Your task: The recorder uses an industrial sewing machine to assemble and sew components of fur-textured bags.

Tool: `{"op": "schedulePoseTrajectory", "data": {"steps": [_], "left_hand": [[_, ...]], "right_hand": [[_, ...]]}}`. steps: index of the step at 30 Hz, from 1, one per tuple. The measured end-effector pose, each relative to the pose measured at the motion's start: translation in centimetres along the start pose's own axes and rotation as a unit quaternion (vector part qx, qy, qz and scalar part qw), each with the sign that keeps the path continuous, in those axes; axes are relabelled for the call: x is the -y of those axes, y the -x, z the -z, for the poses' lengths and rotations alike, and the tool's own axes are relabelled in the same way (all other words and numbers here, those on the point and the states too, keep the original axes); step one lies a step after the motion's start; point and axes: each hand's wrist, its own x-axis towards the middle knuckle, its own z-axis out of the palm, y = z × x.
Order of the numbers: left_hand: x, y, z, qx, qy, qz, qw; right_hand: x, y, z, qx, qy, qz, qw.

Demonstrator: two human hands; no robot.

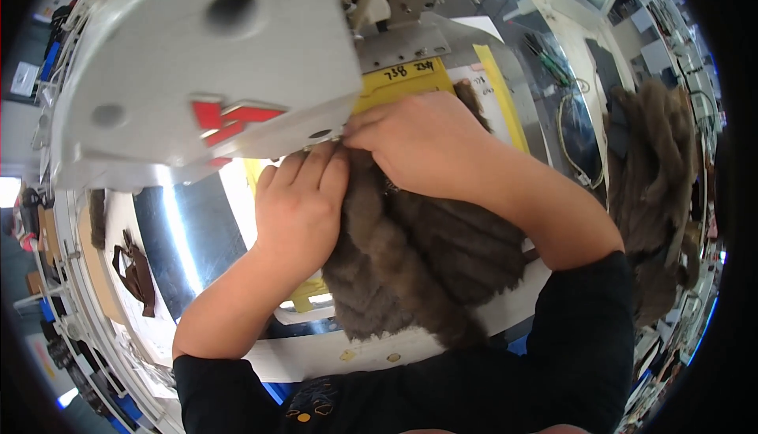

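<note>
- Fur piece (418,264), brown and plush, lies in the lower middle of the view, spread over the pale work surface (316,355); its long axis runs from about 5 o'clock up to 11 o'clock, and the upper end goes in under the head of the sewing machine (205,63).
- Left hand (298,205) rests at the fur's 9 o'clock edge, fingers together and curled down onto the pile, pressing it, with the fingertips pointing to 12 o'clock at the machine's lower rim.
- Right hand (422,142) lies over the fur's 12 o'clock end, fingers drawn narrow and pinching toward 9 o'clock, where they meet the machine head; whether they nip the fur edge itself is hidden.
- Both hands touch the fur; the right one appears nearer the spot under the machine head, and the two nearly touch there.
- Yellow paper (407,79) lies flat just beyond the right hand at 12 o'clock.
- More brown fur (655,173) hangs well apart at 3 o'clock.
- Room: a crowded workshop, with shelving along the 9 o'clock rim and a dark strap (138,272) on the table at 8 o'clock.
</note>
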Motion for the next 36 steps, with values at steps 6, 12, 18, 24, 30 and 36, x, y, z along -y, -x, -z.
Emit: {"op": "schedulePoseTrajectory", "data": {"steps": [6,12,18,24,30,36], "left_hand": [[-1.6,1.7,1.3,0.0,0.032,-0.069,0.997],[-1.8,2.4,0.5,-0.012,0.006,-0.042,0.999],[-2.1,2.3,0.7,0.016,0.024,-0.03,0.999],[-1.8,2.4,0.2,-0.013,0.018,-0.041,0.999],[-1.7,2.1,0.2,-0.005,0.022,-0.026,0.999],[-1.3,1.6,-0.2,-0.016,0.032,-0.022,0.999]], "right_hand": [[-0.8,0.1,0.2,-0.031,-0.009,0.087,0.996],[-0.5,-0.3,1.0,0.01,-0.005,0.087,0.996],[-0.6,-0.3,0.6,-0.015,-0.004,0.037,0.999],[-0.4,-0.5,0.6,-0.01,-0.003,0.01,1.0],[-0.9,-0.7,0.3,-0.017,0.01,0.013,1.0],[-1.5,-1.3,0.0,-0.049,-0.021,0.002,0.999]]}}
